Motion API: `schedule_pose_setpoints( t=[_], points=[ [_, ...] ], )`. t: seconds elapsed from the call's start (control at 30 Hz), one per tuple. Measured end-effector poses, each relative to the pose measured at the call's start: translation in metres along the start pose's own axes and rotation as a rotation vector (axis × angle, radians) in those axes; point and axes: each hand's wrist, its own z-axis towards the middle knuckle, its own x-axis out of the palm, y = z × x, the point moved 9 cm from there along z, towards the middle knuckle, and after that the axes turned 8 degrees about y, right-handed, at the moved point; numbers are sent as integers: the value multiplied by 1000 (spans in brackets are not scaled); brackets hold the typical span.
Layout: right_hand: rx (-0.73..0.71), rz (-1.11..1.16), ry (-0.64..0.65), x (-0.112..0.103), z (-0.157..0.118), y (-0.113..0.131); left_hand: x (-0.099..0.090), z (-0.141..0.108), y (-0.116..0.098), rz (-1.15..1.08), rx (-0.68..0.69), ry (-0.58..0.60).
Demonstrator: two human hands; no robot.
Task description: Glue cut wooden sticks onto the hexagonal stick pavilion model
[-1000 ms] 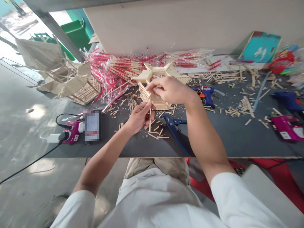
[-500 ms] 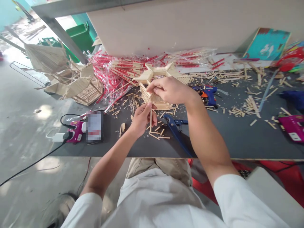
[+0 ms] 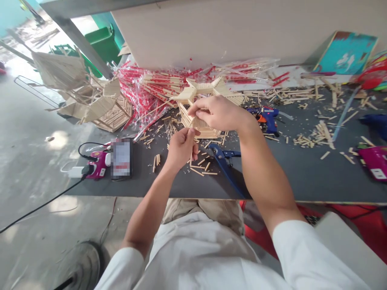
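My left hand [image 3: 183,148] is closed, thumb against the fingers, on a thin wooden stick [image 3: 191,159] that is mostly hidden by the hand. Just above it, my right hand [image 3: 219,112] pinches with thumb and forefinger near the stick's upper end, the fingertips close together. Both hands are at the near left side of a small model built of wooden sticks [image 3: 208,133], with a flared, pointed top [image 3: 205,89]. The right hand covers part of its open wall. A blue-handled cutter [image 3: 223,165] lies beside the hands, among short cut sticks [image 3: 198,171].
A larger stick model [image 3: 102,108] stands at left. Red-tipped sticks in plastic wrap [image 3: 151,86] lie behind. A blue glue gun [image 3: 269,119] rests right of my right hand. A phone [image 3: 121,159] and purple power strip [image 3: 98,164] are at left, with cords hanging off the edge.
My left hand has turned slightly and moved up a little, so less of the stick shows below it. The right hand keeps its pinch at the model. The view has shifted slightly.
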Motion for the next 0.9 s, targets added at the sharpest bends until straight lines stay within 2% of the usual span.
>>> schedule_pose_setpoints(
  t=[0.17, 0.23, 0.33, 0.53, 0.9],
  points=[
    [13, -2, 6, 1, -2, 2, -5, -11, -22, 540, 30, -237],
    [14, 7, 0, 1, -2, 2, -2, -13, -32, 760, 7, -277],
    [15, 19, -14, 2, -1, 1, 3, -14, -39, 938, -76, -303],
    [3, 15, -32, 0, -3, 1, 11, -16, -37, 1041, -232, -296],
    [-10, 74, -90, -1, -7, -1, 15, -11, -48, 1054, -322, -286]
  ],
)
